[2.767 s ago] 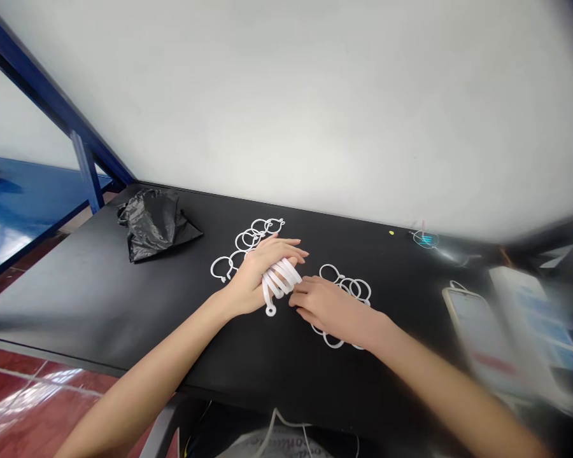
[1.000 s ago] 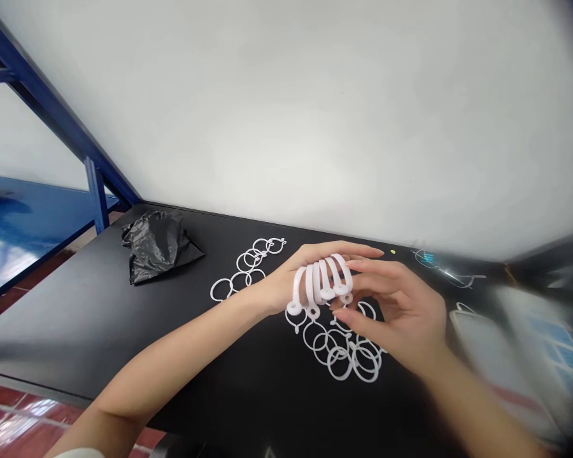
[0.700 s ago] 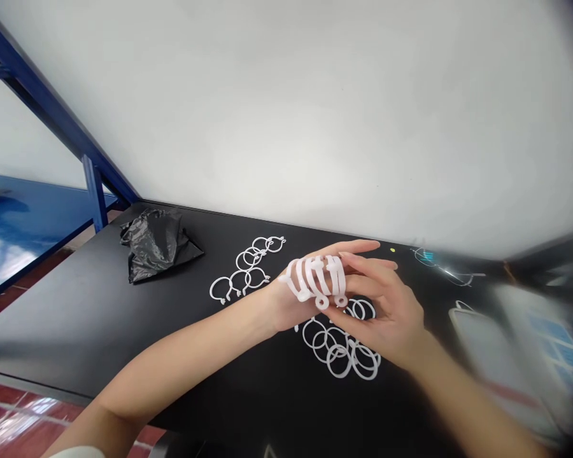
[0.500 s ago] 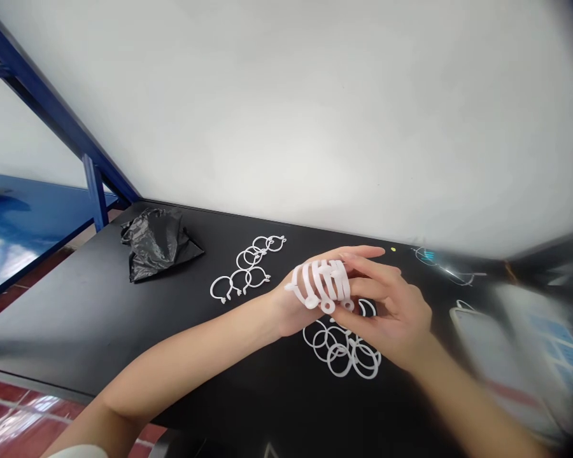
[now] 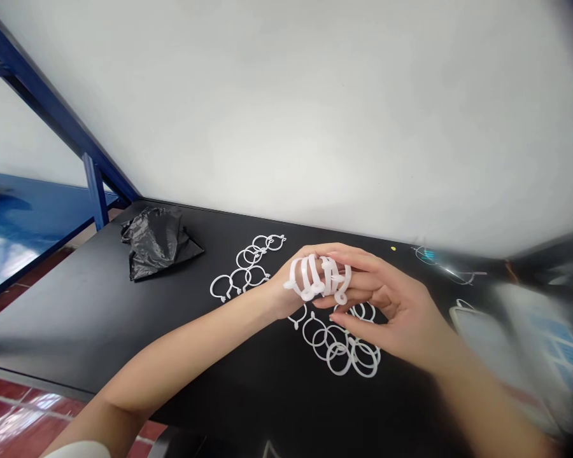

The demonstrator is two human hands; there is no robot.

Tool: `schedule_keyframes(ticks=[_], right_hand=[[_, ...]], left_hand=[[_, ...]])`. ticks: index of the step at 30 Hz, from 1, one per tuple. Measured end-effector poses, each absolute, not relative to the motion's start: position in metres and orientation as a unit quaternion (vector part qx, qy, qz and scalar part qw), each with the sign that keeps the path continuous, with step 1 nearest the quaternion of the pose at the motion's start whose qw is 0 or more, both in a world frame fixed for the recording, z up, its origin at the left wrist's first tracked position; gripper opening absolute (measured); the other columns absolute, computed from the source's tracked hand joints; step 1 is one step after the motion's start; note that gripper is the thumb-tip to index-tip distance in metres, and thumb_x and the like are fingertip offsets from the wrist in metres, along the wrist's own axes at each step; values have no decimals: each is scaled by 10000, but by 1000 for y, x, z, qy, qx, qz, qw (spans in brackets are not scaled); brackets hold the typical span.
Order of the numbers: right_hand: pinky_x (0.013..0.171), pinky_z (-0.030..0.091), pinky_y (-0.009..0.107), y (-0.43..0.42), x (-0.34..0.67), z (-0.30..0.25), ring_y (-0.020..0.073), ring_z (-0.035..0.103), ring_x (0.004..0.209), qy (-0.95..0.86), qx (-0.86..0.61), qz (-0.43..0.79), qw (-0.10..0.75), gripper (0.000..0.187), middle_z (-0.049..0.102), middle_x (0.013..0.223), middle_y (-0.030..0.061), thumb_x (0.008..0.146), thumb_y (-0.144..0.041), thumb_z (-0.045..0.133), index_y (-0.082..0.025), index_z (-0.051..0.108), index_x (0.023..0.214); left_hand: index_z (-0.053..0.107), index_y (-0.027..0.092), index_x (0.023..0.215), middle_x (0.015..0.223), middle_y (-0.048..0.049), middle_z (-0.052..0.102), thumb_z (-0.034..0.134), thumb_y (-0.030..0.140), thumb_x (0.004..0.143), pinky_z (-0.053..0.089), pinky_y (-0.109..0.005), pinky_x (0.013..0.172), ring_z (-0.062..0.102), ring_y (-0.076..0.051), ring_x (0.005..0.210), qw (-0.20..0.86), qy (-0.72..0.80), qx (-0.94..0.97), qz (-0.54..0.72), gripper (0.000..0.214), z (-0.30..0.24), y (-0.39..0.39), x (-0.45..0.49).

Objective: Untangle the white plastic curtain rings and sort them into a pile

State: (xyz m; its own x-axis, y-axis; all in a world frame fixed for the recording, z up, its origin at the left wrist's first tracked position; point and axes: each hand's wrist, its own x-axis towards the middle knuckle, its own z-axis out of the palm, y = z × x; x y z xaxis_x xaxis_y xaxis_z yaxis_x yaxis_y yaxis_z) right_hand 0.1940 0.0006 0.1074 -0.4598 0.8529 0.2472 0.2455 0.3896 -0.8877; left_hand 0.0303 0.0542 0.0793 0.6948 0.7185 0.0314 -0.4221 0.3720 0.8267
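Several white plastic curtain rings (image 5: 314, 277) with small eyelets are looped around my left hand (image 5: 282, 289), bunched from the wrist to the knuckles. Most of my left fingers are hidden behind the rings and my other hand. My right hand (image 5: 401, 315) curves around the far end of the bunch, its fingers along the rings and its thumb apart below them. On the black table underneath, several more curtain rings (image 5: 339, 359) overlap in a loose pile. Another overlapping group of rings (image 5: 248, 257) lies behind my left forearm.
A crumpled black plastic bag (image 5: 157, 245) rests toward the back left of the black table (image 5: 67, 305). Eyeglasses (image 5: 451, 272) and a blurred pale phone-like object (image 5: 487, 337) lie at the right. A white wall (image 5: 315, 114) rises behind; a blue metal frame (image 5: 93, 184) stands left.
My right fingers have spread and the thumb has come away from the rings' eyelets. The looped rings have shifted slightly up my left hand. More of the pile below shows.
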Motion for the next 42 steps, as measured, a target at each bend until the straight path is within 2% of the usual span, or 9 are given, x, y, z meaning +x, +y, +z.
schedule_keyframes(ticks=[2,5,11,16,19,22,27,35,42], right_hand=[[909,612,378,2,195,107,211,743,973,-775,-378,349,368,568,788,949,-11,830,-112,694,-325,547,1336],[796,637,302,4,195,108,173,764,803,-798,-374,281,380,523,792,840,-46,820,-102,712,-334,601,1275],[622,607,193,5,192,105,104,727,622,-785,-354,303,408,398,764,752,-66,856,-110,678,-317,660,1195],[606,607,202,2,188,98,101,697,610,-776,-359,283,435,500,759,861,-51,752,-129,787,-318,660,1198],[564,588,183,4,185,98,90,674,580,-779,-357,257,447,424,755,809,-56,743,-93,780,-302,704,1104],[585,589,192,7,184,102,107,706,619,-787,-332,261,450,286,765,778,-44,788,-67,726,-275,740,984],[531,563,209,9,185,107,122,692,558,-790,-323,253,456,163,743,650,-37,788,-91,737,-236,754,861],[426,527,201,0,177,96,86,601,446,-745,-368,302,467,494,680,708,-54,656,-132,852,-285,682,1093],[431,523,230,2,174,95,97,555,460,-768,-386,225,459,317,670,666,-36,751,-184,780,-288,738,1047]], left_hand=[[713,160,1006,952,-95,705,676,318,784,511,-268,616,664,-195,781,827,164,418,338,275,81,53,31],[705,173,1060,1030,-111,694,685,318,782,477,-241,571,655,-187,780,831,165,427,314,313,82,52,31],[702,172,1118,857,-79,688,711,259,792,467,-241,578,625,-151,694,791,159,492,327,338,78,53,30],[690,173,1128,1013,-101,701,688,236,797,450,-222,494,600,-109,582,809,132,467,333,337,78,50,31],[703,180,1097,1092,-102,695,670,242,813,492,-232,551,622,-115,637,805,131,465,345,292,79,49,32],[717,171,1070,955,-88,710,680,265,811,532,-281,681,654,-171,767,784,143,495,345,279,79,50,32],[731,164,1033,810,-59,690,705,235,796,545,-324,746,642,-156,696,784,110,502,349,248,77,52,32],[709,164,1004,1104,-111,703,714,258,778,521,-262,464,652,-150,564,791,134,455,387,245,79,45,36],[710,150,1016,907,-81,713,720,264,777,548,-279,574,660,-160,635,715,172,541,408,265,83,43,34]])
